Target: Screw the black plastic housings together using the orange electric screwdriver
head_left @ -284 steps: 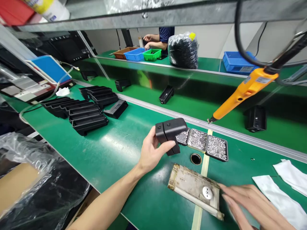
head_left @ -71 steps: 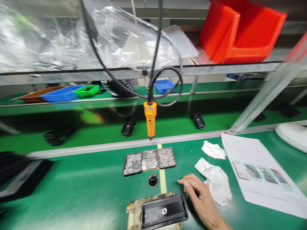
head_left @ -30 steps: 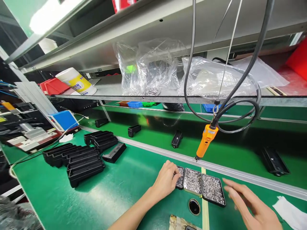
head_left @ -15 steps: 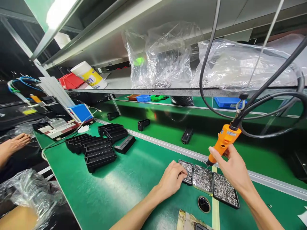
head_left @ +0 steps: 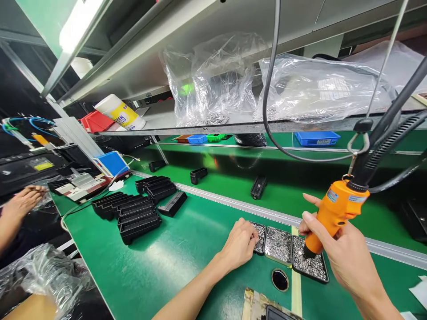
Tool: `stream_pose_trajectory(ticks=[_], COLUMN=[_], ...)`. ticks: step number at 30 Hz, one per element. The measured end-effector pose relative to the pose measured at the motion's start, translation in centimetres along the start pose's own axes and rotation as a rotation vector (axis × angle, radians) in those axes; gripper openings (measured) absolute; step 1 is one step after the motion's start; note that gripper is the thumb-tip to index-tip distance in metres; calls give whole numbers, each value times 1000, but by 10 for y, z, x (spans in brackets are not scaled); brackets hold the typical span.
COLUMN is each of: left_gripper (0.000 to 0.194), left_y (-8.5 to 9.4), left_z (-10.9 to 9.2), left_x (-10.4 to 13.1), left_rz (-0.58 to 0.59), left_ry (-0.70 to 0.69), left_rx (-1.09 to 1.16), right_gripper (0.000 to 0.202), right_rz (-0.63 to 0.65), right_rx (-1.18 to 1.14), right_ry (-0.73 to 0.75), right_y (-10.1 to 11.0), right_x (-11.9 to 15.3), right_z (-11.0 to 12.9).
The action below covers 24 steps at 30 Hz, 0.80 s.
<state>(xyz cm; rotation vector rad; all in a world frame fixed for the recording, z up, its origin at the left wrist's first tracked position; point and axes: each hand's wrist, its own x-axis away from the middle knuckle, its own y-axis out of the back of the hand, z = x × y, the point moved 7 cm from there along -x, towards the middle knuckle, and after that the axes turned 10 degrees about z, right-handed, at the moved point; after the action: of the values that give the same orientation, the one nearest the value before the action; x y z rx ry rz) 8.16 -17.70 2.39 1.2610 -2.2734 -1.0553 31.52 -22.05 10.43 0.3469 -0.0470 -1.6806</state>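
While gripping the orange screwdriver (head_left: 333, 218) — smooth plastic barrel, tapered, black coiled cable off the top — right hand (head_left: 347, 258) wrapped fully around the body, fingers clamped on it. Tip down over the rightmost screw tray (head_left: 312, 266); probably touching the screws, contact hidden by the thumb. Left hand (head_left: 238, 244) at the leftmost tray (head_left: 259, 238), fingers curled together over its near edge; can't tell whether pinching a screw. Middle tray (head_left: 278, 239) between the two, all three shallow, dark, rectangular, rounded corners, filled with small shiny metal fasteners, touching side by side on glossy green bench mat (head_left: 167, 271). Round black ring (head_left: 280, 280) just below the middle tray. Worn beige fixture block (head_left: 256, 304) at bottom edge, black moulded part (head_left: 280, 314) seated on it, mostly cropped. Stack of ribbed black plastic housings (head_left: 133, 211) well to the left. Crinkled clear bags (head_left: 213, 84) on steel shelf above. Another person's hand (head_left: 20, 204) at far left.
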Motion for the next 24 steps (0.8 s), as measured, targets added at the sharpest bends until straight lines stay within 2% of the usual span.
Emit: stream_pose_trajectory(ticks=[4,7,9,13,17,21,24], left_gripper=[12,6,10,16,23,26,30], left_y=[1,-13,-21,-31,-30,-28,-27], left_z=[-10,-23,-31,-41,-46,-50,-53], left_x=[25,42,50,60,66,70,73], left_rz=[-39,-8,-3,-46,-82,-90,-98], left_ry=[41,34,26,45,30,-13,-66], left_rx=[270,507,658,902,821,720,666], right_gripper=[41,48,41,23,23,26,23], right_rz=[8,-13,-21,-26,16,79,82], right_rx=[-125,-437,-611,-660,-654,-644,-617], right_ry=[60,79,77,89,90,17,46], right_y=[-7,-17,-26,-36,-45,-58,-63], right_x=[13,24,30,41,49,50,50], right_z=[15,32,42,52,53,50,51])
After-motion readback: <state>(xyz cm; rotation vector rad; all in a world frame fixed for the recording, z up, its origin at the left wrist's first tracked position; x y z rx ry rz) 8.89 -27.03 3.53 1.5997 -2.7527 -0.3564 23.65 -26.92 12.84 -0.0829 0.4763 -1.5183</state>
